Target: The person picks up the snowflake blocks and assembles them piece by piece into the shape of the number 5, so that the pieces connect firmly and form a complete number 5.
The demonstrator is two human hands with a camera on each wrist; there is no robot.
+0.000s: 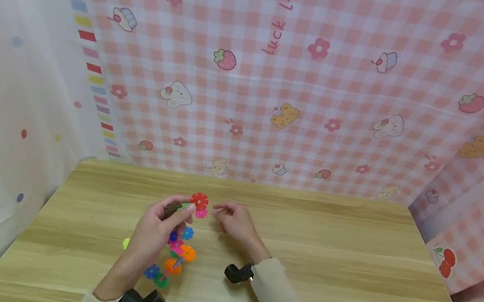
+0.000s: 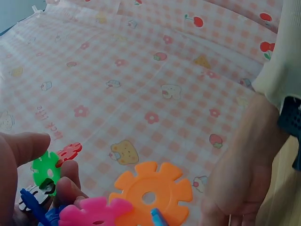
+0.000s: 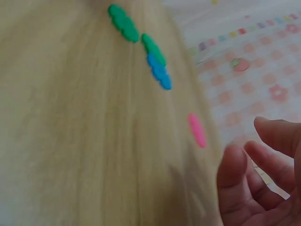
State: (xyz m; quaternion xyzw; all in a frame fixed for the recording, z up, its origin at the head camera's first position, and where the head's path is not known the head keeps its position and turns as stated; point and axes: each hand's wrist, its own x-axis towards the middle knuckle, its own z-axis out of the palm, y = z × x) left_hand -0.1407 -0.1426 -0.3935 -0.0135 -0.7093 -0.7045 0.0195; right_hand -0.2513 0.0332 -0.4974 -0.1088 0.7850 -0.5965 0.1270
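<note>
My left hand (image 1: 154, 227) pinches a string of joined, notched plastic discs between thumb and fingers. Near the fingertips in the head view are a red disc (image 1: 199, 201) and a pink disc (image 1: 200, 213). In the left wrist view a green disc (image 2: 45, 169) sits by the thumb, joined to the red one. An orange disc (image 2: 155, 193) and a pink disc (image 2: 96, 211) show below the fingers, with a blue piece (image 2: 159, 217) in front. My right hand (image 1: 235, 223) hovers just to the right, fingers loosely bent, with nothing visible between them.
In the right wrist view, green discs (image 3: 123, 23), a blue disc (image 3: 160, 74) and a pink disc (image 3: 197, 130) appear against the wooden table (image 3: 94, 141). A yellow disc (image 1: 126, 243) peeks out left of my left wrist. A checked cloth (image 1: 254, 78) hangs behind the table.
</note>
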